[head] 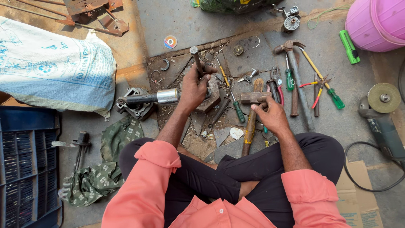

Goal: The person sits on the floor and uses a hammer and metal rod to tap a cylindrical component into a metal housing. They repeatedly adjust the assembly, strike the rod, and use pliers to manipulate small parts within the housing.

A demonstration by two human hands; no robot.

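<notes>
My left hand grips a shock absorber with a silver body and a black rod, lying across a flat metal block. A steel punch stands up out of the same fist. My right hand rests on a wooden-handled hammer, fingers around the handle just below the rusty head, which lies on the ground. I sit cross-legged in black trousers and an orange shirt.
Screwdrivers, pliers and a claw hammer lie spread to the right. An angle grinder is far right, a pink bucket top right. A white sack, a blue crate, an engine cylinder and a green rag are on the left.
</notes>
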